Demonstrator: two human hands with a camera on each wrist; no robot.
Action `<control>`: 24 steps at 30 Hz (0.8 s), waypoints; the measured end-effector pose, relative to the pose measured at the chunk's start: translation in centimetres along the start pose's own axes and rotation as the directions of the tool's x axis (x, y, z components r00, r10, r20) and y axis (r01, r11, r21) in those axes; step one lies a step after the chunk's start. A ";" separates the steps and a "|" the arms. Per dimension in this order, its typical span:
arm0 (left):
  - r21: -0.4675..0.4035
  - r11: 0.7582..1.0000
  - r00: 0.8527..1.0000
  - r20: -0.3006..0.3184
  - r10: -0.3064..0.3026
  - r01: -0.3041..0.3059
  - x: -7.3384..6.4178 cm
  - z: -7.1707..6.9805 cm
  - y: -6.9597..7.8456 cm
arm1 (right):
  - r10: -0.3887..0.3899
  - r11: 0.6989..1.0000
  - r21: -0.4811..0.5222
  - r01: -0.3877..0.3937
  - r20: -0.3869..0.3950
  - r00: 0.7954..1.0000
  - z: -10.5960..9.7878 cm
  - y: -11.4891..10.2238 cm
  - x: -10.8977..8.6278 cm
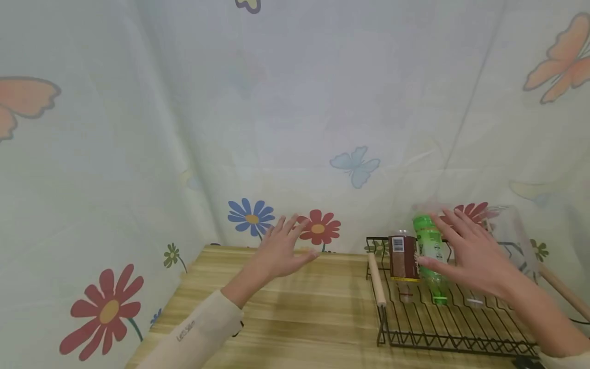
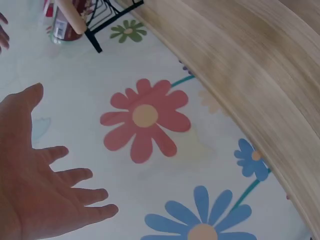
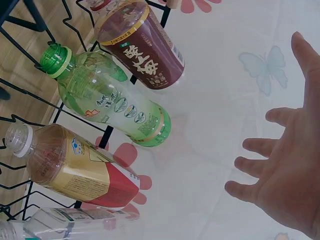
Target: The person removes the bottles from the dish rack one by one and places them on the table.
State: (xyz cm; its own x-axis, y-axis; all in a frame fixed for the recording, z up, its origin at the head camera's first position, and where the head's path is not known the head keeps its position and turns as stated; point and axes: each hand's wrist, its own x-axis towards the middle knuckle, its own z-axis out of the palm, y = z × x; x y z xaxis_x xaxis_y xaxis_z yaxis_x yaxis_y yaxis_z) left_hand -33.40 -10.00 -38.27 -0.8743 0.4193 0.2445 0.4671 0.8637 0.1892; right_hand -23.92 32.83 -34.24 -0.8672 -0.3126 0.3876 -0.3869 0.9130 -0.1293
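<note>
My left hand (image 1: 281, 250) hovers above the wooden table with its fingers spread, touching nothing. The right hand (image 1: 475, 256) is held up over the black wire rack (image 1: 433, 338), fingers spread and nothing gripped; in the right wrist view it is clear of the bottles. Several plastic bottles stand upside down in the rack: one with a dark maroon label (image 3: 150, 55), a green one (image 3: 107, 97), one with a yellow and red label (image 3: 80, 165), and a clear one (image 3: 65, 222). In the head view the right hand partly hides the bottles behind it.
The rack has wooden handles, one (image 1: 376, 279) on its left side. Wood-grain table (image 1: 295, 312) stretches left of the rack. A pale curtain (image 1: 295, 102) printed with flowers and butterflies hangs behind the table and along its left side.
</note>
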 end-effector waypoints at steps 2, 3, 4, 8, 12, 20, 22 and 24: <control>-0.025 1.000 1.000 -0.013 0.009 -0.010 0.0 0.0 0.7 | -0.005 1.000 0.017 0.005 -0.004 1.000 -0.2 0.1 -0.2; -0.039 0.999 1.000 -0.021 0.017 -0.017 0.0 0.0 1.1 | -0.004 0.999 0.035 0.004 0.000 1.000 -0.3 0.1 -0.4; -0.051 0.998 0.999 -0.032 0.026 -0.028 0.0 0.0 1.5 | 0.000 0.998 0.060 0.000 0.005 1.000 -0.4 0.0 -0.6; -0.068 0.994 0.995 -0.063 0.075 -0.080 -0.4 0.0 3.3 | 0.029 0.975 0.220 -0.040 0.053 0.998 0.0 -0.4 -1.0; -0.062 0.990 0.989 -0.088 0.120 -0.126 -0.7 1.2 5.1 | 0.048 0.937 0.341 -0.069 0.069 0.996 1.2 -0.9 -1.0; -0.239 0.959 0.985 -0.114 0.127 -0.151 -2.0 6.1 8.8 | 0.165 0.900 0.399 -0.177 0.066 0.984 4.2 -1.6 0.0; -0.279 0.950 0.989 -0.090 0.118 -0.139 -2.3 7.3 9.6 | 0.193 0.893 0.402 -0.202 0.062 0.979 4.8 -1.8 0.3; -0.310 0.943 0.992 -0.057 0.109 -0.121 -2.5 8.4 10.3 | 0.223 0.889 0.396 -0.228 0.061 0.973 5.3 -1.8 0.4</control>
State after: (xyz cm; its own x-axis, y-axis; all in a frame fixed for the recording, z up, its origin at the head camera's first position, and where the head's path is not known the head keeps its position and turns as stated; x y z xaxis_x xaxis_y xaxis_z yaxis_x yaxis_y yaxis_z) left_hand -27.53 0.24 -44.92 -0.8092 0.4942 0.3178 0.5876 0.6770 0.4432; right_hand -25.25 29.61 -38.66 -0.9490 -0.1169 0.2928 -0.2704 0.7796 -0.5650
